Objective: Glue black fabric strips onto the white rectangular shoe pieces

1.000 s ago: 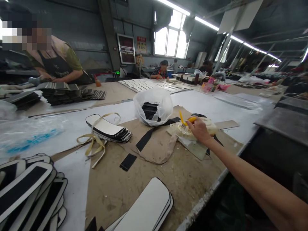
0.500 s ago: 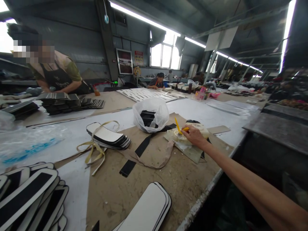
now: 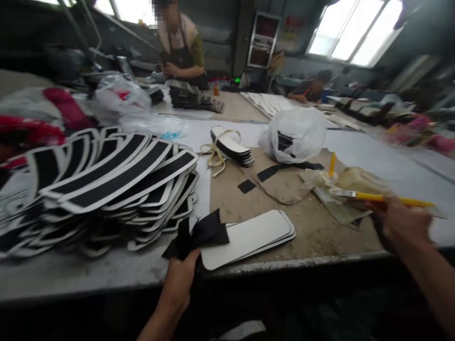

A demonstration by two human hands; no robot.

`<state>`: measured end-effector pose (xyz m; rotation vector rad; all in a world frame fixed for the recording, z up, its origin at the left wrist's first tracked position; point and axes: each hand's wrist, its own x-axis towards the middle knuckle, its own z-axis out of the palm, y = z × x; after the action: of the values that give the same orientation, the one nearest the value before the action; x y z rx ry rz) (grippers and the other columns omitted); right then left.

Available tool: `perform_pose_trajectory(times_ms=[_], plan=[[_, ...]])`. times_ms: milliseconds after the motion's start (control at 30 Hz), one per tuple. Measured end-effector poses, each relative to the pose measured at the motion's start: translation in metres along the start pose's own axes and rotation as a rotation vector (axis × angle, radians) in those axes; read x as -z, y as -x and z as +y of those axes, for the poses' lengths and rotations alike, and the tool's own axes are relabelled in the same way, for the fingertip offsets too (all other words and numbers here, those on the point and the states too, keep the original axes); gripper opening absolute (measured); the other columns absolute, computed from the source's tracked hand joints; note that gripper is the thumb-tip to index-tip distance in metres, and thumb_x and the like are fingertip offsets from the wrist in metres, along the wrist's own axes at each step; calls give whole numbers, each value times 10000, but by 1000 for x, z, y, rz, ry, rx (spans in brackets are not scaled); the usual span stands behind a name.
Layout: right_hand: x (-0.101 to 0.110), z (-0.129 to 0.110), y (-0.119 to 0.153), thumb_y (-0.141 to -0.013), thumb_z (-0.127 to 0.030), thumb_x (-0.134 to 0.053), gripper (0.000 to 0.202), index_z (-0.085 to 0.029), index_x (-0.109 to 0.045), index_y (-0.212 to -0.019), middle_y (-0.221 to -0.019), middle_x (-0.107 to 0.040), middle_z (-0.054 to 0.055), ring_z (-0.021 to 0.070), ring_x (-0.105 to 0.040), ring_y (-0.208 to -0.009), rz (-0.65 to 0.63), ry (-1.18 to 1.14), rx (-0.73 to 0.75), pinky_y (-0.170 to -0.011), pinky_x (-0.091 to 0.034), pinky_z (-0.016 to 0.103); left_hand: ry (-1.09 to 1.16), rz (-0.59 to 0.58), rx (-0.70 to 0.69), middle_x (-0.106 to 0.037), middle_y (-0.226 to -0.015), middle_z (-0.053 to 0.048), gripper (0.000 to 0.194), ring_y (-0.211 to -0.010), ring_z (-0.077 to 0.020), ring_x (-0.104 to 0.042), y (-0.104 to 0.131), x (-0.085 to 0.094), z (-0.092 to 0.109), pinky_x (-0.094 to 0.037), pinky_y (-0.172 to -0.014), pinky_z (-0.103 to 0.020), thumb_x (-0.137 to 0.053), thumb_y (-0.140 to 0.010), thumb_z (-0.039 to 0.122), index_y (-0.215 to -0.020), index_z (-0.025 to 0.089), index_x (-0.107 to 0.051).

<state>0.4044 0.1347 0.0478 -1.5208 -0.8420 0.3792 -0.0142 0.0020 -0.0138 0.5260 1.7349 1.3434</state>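
Observation:
My left hand [image 3: 180, 280] is closed on some black fabric strips [image 3: 210, 229] at the table's front edge. One strip's end lies over a stack of white rounded panels [image 3: 258, 237]. On the right, my right hand [image 3: 407, 221] is wrapped around a yellow-handled brush [image 3: 394, 198], its pale bristle end pointing left. The brush is just over a glue-smeared, yellowish container [image 3: 362, 179], whose shape is blurred. A second yellow stick [image 3: 332, 164] stands upright there. Black strip pieces [image 3: 247, 185] lie on the brown board [image 3: 234, 208].
A large pile of white panels with black middles [image 3: 117, 184] covers the left side. Farther back are a smaller panel stack [image 3: 231, 147] with yellowish ribbon [image 3: 215, 154] and a white plastic bag [image 3: 295, 135]. A co-worker [image 3: 181, 52] stands across the table.
The view has swung left, showing more of the panel pile. My left hand has come into view with black strips. My right hand has drawn the brush back from the glue container.

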Motion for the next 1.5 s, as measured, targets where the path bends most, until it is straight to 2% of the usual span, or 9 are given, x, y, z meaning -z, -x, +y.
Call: perform_pose_trajectory(times_ms=[33,133,267,367,567,700,800,1167,1500], plan=[[-1,-1,15,-709,-310,-654,148,-178,-589,-707,-842,-625,93,188,-595,-648,23,-94,-51,-568,-525,375,136,-59,90,-635,-794,-29,245,-674,-149,-586,-2,1,-4,-481,-617,-269,-681,-711,279,-911,150,-620],[-10,-15,78,-681,-314,-707,124,-221,-642,-731,-778,-625,43,167,-610,-621,-259,-222,-203,-556,-563,336,343,-116,226,-535,-565,19,274,-458,-91,-468,-5,1,-7,-364,-416,-199,-685,-676,390,-738,141,-587],[-41,-44,166,-683,-315,-730,169,-201,-667,-792,-754,-622,2,117,-625,-626,-443,-328,-273,-586,-580,225,612,-293,424,-436,-478,50,404,-393,-56,-381,-1,3,-3,-278,-367,-161,-631,-698,533,-686,140,-538],[-64,-52,203,-683,-324,-732,211,-175,-656,-810,-814,-621,-5,118,-635,-686,-530,-355,-328,-600,-581,214,569,-330,380,-431,-494,55,344,-412,-47,-381,2,7,-3,-287,-390,-157,-665,-706,447,-667,138,-520],[-87,-42,233,-721,-340,-704,239,-170,-640,-876,-860,-613,7,132,-637,-742,-670,-312,-403,-637,-578,235,286,-301,154,-513,-551,39,216,-488,-77,-447,5,11,-7,-356,-468,-187,-683,-694,309,-720,155,-534],[-95,-39,242,-745,-367,-675,245,-166,-629,-877,-881,-604,12,134,-643,-706,-743,-218,-350,-624,-577,253,200,-308,80,-509,-548,43,191,-510,-88,-452,3,13,-8,-366,-497,-197,-659,-715,313,-734,165,-540],[-94,-43,238,-757,-391,-654,255,-159,-624,-859,-861,-608,19,137,-650,-668,-744,-56,-226,-620,-572,257,138,-316,-3,-504,-569,45,172,-534,-92,-455,1,15,-11,-377,-529,-204,-637,-744,321,-737,174,-549],[-59,-40,189,-803,-387,-585,220,-179,-599,-871,-788,-639,39,178,-651,-681,-444,419,276,-650,-525,303,-11,-265,-138,-511,-661,36,178,-623,-127,-481,-2,17,-16,-395,-601,-230,-622,-766,360,-776,191,-565],[-40,-46,171,-828,-232,-556,75,-191,-591,-880,-806,-619,49,181,-600,-758,-365,544,777,-743,-486,332,0,-205,-167,-570,-762,19,192,-747,-160,-524,-2,17,-17,-408,-743,-236,-695,-695,350,-789,206,-608]])
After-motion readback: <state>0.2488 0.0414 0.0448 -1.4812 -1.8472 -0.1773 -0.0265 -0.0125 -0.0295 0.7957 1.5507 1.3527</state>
